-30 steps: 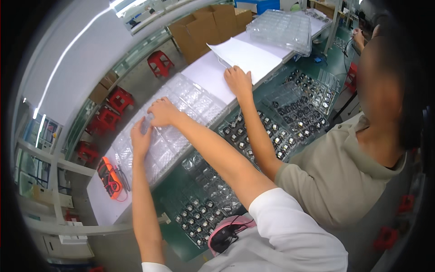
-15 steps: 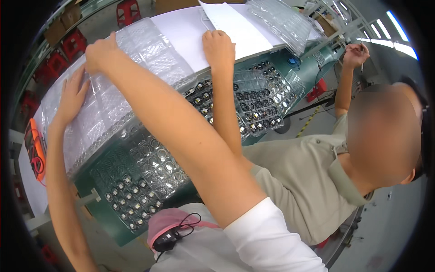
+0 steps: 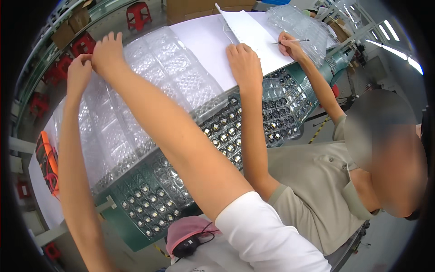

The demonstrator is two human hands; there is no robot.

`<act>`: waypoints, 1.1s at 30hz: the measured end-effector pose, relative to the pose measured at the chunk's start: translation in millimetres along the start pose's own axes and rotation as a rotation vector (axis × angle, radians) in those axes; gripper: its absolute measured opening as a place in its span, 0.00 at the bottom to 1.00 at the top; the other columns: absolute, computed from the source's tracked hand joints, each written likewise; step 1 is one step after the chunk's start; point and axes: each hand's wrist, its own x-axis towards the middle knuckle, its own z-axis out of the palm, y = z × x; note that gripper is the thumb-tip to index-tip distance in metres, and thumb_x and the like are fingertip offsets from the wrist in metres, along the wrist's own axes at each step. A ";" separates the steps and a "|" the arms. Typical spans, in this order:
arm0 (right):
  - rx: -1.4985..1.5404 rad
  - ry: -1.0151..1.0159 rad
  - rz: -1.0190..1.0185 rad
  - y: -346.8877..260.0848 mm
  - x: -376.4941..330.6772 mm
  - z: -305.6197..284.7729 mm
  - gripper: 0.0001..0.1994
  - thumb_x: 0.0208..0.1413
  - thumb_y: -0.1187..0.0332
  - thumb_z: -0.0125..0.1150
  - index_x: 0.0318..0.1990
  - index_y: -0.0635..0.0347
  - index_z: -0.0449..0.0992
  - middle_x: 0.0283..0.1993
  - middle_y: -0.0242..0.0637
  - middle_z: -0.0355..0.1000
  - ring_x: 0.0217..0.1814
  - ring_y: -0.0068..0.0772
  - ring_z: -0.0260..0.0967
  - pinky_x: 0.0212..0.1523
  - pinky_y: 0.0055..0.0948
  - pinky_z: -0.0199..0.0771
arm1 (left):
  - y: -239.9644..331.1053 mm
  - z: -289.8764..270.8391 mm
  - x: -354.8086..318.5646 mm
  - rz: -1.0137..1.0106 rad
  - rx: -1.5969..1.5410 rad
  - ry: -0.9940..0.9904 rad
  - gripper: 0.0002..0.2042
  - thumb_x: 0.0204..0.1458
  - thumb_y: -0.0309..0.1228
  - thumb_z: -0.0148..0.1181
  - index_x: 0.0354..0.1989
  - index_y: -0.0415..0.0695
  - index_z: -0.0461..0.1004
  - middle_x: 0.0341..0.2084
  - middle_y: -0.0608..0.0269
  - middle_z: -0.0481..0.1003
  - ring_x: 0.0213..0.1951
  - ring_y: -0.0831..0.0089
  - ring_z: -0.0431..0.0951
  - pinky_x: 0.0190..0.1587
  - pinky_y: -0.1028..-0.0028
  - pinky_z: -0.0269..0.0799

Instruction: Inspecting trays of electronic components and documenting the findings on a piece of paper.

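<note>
Stacked clear plastic trays [image 3: 149,59] with many moulded pockets lie on the white tabletop under my hands. At their far left corner, my left hand [image 3: 79,72] is closed, its fingertips curled together; what they pinch, if anything, is hidden. Touching or almost touching it, my right hand [image 3: 108,56] has its fingers raised and apart, and no held thing shows in it. My right arm, in a white sleeve, crosses above the trays. Along the table's near side runs a green conveyor belt [image 3: 129,235], carrying clear trays of small round black parts [image 3: 152,211] with light square centres.
A co-worker in a khaki shirt [image 3: 308,181] holds a pen [image 3: 297,41] over white paper [image 3: 253,34] on my right. An orange-cased meter [image 3: 47,158] lies at the table's left end. Another person wears a pink cap [image 3: 190,226]. Red stools [image 3: 137,16] stand beyond the table.
My left hand has gone from lying spread on the trays to closed beside my right hand. My right hand's fingers have lifted apart. The co-worker's pen hand has come down to the paper.
</note>
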 end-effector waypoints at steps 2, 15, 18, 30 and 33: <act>-0.038 0.006 -0.029 -1.7 -9.5 -4.3 0.14 0.49 0.59 0.51 0.36 0.55 0.78 0.40 0.42 0.73 0.55 0.43 0.62 0.61 0.48 0.45 | -5.2 16.3 -4.9 0.060 0.103 0.190 0.14 0.48 0.28 0.46 0.40 0.38 0.74 0.36 0.48 0.75 0.41 0.58 0.75 0.44 0.68 0.68; 0.064 -0.612 -0.044 -3.7 0.1 -36.5 0.13 0.52 0.62 0.47 0.39 0.51 0.78 0.41 0.34 0.75 0.48 0.35 0.69 0.59 0.46 0.48 | 23.7 7.5 -21.1 -0.206 0.323 0.069 0.21 0.58 0.46 0.37 0.41 0.44 0.74 0.44 0.52 0.72 0.48 0.54 0.70 0.56 0.50 0.51; 0.069 -0.617 -0.042 -1.1 5.3 -38.8 0.13 0.52 0.62 0.47 0.39 0.50 0.78 0.40 0.32 0.75 0.48 0.35 0.70 0.59 0.47 0.49 | 17.5 14.0 -20.6 -0.032 0.479 0.240 0.23 0.58 0.48 0.37 0.42 0.46 0.75 0.47 0.54 0.71 0.51 0.54 0.68 0.56 0.42 0.43; 0.044 -0.663 -0.042 -2.1 7.5 -31.1 0.13 0.50 0.63 0.48 0.39 0.50 0.78 0.42 0.32 0.75 0.49 0.33 0.70 0.58 0.47 0.49 | 16.6 10.8 -24.1 -0.181 0.248 -0.137 0.31 0.58 0.52 0.20 0.52 0.46 0.68 0.49 0.53 0.70 0.53 0.52 0.66 0.57 0.55 0.50; 0.047 -0.625 -0.052 -3.1 6.6 -29.3 0.13 0.50 0.63 0.49 0.39 0.50 0.78 0.41 0.32 0.75 0.49 0.34 0.70 0.58 0.46 0.50 | 23.9 5.7 -24.3 -0.240 0.222 -0.154 0.31 0.58 0.53 0.20 0.51 0.46 0.69 0.48 0.53 0.71 0.52 0.52 0.66 0.56 0.55 0.51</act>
